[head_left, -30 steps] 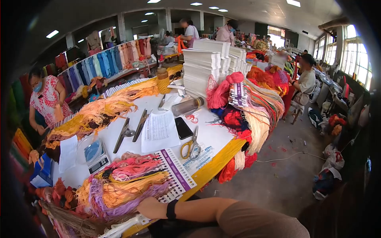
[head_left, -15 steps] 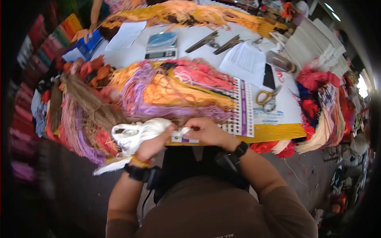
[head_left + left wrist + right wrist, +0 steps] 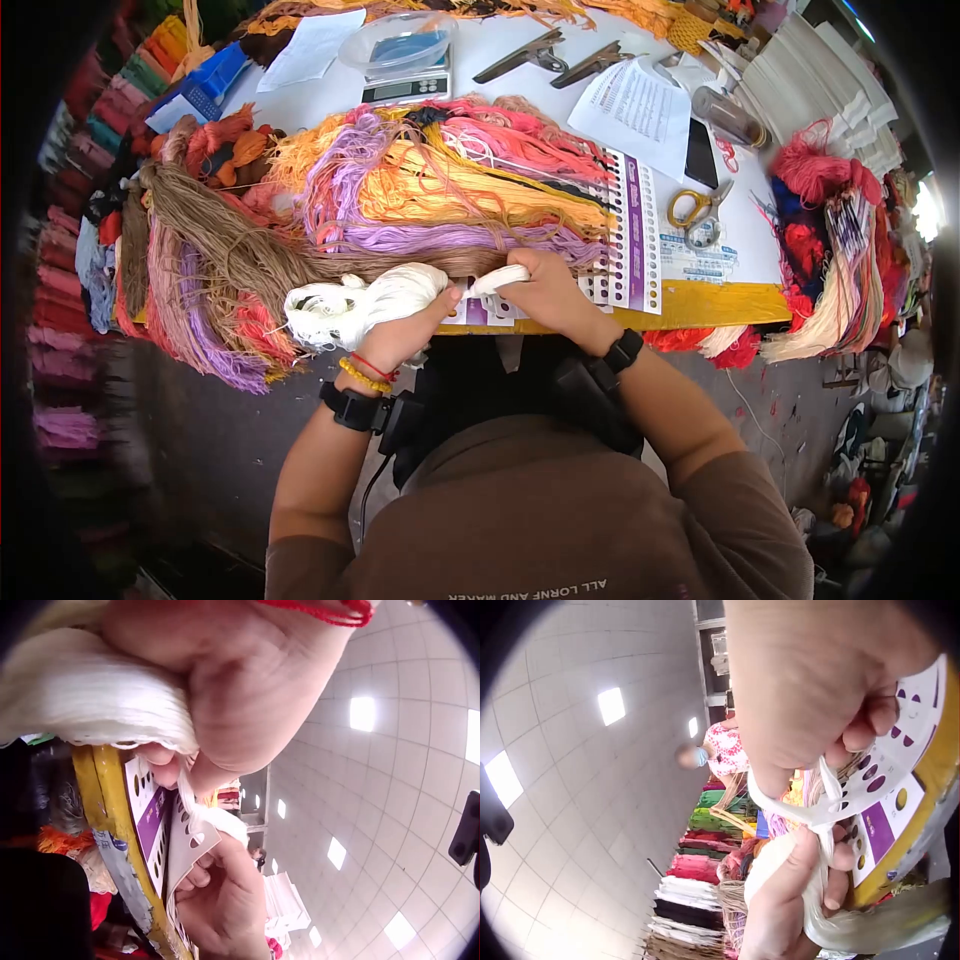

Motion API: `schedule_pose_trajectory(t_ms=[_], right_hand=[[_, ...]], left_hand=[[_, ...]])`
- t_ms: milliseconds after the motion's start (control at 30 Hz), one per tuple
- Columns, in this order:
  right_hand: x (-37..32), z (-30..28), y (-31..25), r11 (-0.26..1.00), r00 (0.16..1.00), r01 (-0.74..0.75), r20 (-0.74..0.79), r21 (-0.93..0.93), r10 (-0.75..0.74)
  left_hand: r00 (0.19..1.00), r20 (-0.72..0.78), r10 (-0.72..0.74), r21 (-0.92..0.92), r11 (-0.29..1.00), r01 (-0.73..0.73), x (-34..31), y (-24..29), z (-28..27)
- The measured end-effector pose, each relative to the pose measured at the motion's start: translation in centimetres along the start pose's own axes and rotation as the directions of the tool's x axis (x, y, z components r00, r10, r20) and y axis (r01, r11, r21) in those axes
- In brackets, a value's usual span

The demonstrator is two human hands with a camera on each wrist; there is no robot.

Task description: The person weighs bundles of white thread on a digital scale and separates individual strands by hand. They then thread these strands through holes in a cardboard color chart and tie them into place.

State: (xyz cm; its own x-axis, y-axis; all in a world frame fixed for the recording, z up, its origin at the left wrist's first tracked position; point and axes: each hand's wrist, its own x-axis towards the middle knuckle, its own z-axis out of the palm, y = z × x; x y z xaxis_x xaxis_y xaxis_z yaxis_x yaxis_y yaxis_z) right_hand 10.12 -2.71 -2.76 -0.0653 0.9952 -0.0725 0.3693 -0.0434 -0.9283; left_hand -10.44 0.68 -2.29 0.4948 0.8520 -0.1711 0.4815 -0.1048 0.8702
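Note:
My left hand point(image 3: 405, 332) holds a thick hank of white thread point(image 3: 385, 298) at the table's front edge. Just to the right, my right hand point(image 3: 543, 288) grips the thin, bunched end of that hank. Between the hands, in the right wrist view, the thread point(image 3: 826, 787) narrows at the holed edge of a white punched card point(image 3: 881, 761). Fingers of the right hand curl at this card in the left wrist view, beside the white thread end point(image 3: 223, 823). A second punched card with a purple band point(image 3: 152, 825) lies beneath on the yellow table edge point(image 3: 112, 817).
Brown thread point(image 3: 225, 225) and purple, orange and pink skeins point(image 3: 430, 185) lie behind the hands, threaded on a purple-striped card point(image 3: 630, 230). Scissors point(image 3: 700, 212), a phone point(image 3: 700, 155), paper sheets point(image 3: 635, 105), metal clips point(image 3: 520, 57) and a scale point(image 3: 405, 88) stand farther back.
The head view has turned from the room down to the table. Both hands now show at the white thread, and the right hand has drawn its end slightly outward.

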Motion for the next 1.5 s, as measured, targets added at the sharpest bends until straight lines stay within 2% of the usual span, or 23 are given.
schedule_pose_trajectory(t_ms=[67, 133, 167, 200, 267, 333, 467, 500, 567, 633, 667, 733, 800, 833, 867, 933, 1033, 1100, 1333, 1367, 1400, 1433, 1500], right_hand=[[0.0, 0.4, 0.8, 0.998, 1.0, 0.015, -0.015, -0.057, -0.016], [-0.5, 0.9, 1.0, 0.925, 0.949, 0.256, -0.11, -0.279, -0.296], [-0.7, 0.9, 0.7, 0.908, 0.953, 0.242, -0.093, -0.343, -0.29], [-0.8, 1.1, 0.5, 0.911, 0.955, 0.233, -0.095, -0.34, -0.279], [-1.0, 1.4, 0.3, 0.854, 0.954, 0.262, -0.01, -0.449, -0.298], [-1.3, 1.5, 0.1, 0.834, 0.955, 0.261, 0.003, -0.487, -0.297], [-1.3, 1.8, 0.4, 0.829, 0.938, 0.287, -0.035, -0.48, -0.345], [-1.3, 1.8, 0.5, 0.822, 0.917, 0.34, -0.03, -0.457, -0.397], [-0.8, 2.0, 1.7, 0.806, 0.865, 0.432, -0.067, -0.405, -0.498], [-1.0, 1.8, 1.1, 0.859, 0.902, 0.362, -0.096, -0.363, -0.421], [-0.9, 1.9, 1.1, 0.893, 0.924, 0.336, -0.08, -0.301, -0.374], [0.0, 3.1, 0.3, 0.907, 0.895, 0.4, -0.159, -0.131, -0.417], [-0.2, 3.1, -2.9, 0.909, 0.908, 0.407, -0.063, -0.093, -0.413], [-0.4, 3.7, -4.2, 0.928, 0.927, 0.371, -0.04, -0.016, -0.372], [-0.6, 3.7, -5.6, 0.92, 0.92, 0.391, -0.012, -0.027, -0.391], [-1.0, 4.5, -6.7, 0.936, 0.933, 0.341, 0.094, 0.081, -0.348], [-1.2, 4.6, -6.0, 0.858, 0.861, 0.508, -0.023, 0.069, -0.508], [-1.5, 3.9, -5.9, 0.939, 0.975, 0.141, 0.121, 0.315, -0.187], [-1.5, 4.7, -4.8, 0.896, 0.926, 0.377, -0.069, 0.236, -0.371], [-1.5, 4.6, -4.9, 0.901, 0.963, 0.265, -0.058, 0.343, -0.262], [-1.5, 4.5, -5.0, 0.884, 0.988, 0.148, -0.034, 0.443, -0.148], [-1.4, 4.5, -4.9, 0.883, 0.988, 0.149, -0.032, 0.444, -0.151], [-1.4, 4.7, -4.8, 0.907, 0.907, 0.418, -0.073, 0.051, -0.414]], left_hand=[[0.962, -0.072, 0.265, 0.207, 0.947, -0.245, 0.0, -0.5, -0.3], [0.967, -0.072, 0.243, 0.156, 0.961, -0.23, -0.1, -1.6, -0.9], [0.97, -0.08, 0.231, 0.105, 0.969, -0.222, -0.2, -2.2, -1.4], [0.984, -0.138, 0.116, 0.059, 0.992, -0.109, -0.9, -2.1, -2.2], [0.919, -0.091, -0.384, -0.307, 0.889, 0.341, -2.0, -2.3, -4.9], [0.907, -0.011, -0.421, -0.538, 0.767, 0.349, -2.3, -4.1, -10.7], [0.858, -0.37, -0.356, -0.547, 0.83, 0.108, -2.4, -3.0, -10.8], [0.913, -0.295, -0.28, -0.624, 0.78, 0.037, -2.9, -2.9, -11.9], [0.822, -0.45, -0.348, -0.669, 0.741, -0.052, -4.8, -0.9, -11.8], [0.967, -0.22, -0.127, -0.857, 0.499, -0.129, -7.0, -1.0, -11.5], [0.932, -0.219, -0.287, -0.909, 0.407, -0.088, -8.0, -0.8, -11.2], [0.987, -0.157, -0.015, -0.906, 0.399, -0.138, -8.4, -1.8, -10.2], [0.979, -0.189, -0.077, -0.913, 0.382, -0.146, -7.3, 0.5, -7.8], [0.918, -0.317, 0.239, -0.492, 0.786, -0.374, -6.7, 1.8, -6.4], [0.778, -0.272, 0.566, 0.127, 0.823, -0.554, -6.4, 3.1, -5.3], [0.704, -0.244, 0.667, 0.171, 0.744, -0.646, -6.5, 5.8, -3.9], [0.58, -0.191, 0.792, 0.246, 0.611, -0.753, -6.2, 6.7, -2.9], [0.511, -0.188, 0.839, 0.559, 0.519, -0.647, -5.1, 5.3, -2.5], [0.475, -0.019, 0.88, 0.723, 0.34, -0.601, -6.8, 8.6, -2.0], [0.759, -0.318, 0.568, 0.318, 0.818, -0.479, -6.5, 6.8, -2.0], [0.929, -0.361, 0.082, -0.226, 0.959, -0.173, -6.2, 6.4, -1.8], [0.928, -0.364, 0.082, -0.224, 0.959, -0.173, -6.0, 6.0, -1.8], [0.834, -0.311, 0.455, 0.252, 0.886, -0.389, -5.9, 6.6, -1.5]])
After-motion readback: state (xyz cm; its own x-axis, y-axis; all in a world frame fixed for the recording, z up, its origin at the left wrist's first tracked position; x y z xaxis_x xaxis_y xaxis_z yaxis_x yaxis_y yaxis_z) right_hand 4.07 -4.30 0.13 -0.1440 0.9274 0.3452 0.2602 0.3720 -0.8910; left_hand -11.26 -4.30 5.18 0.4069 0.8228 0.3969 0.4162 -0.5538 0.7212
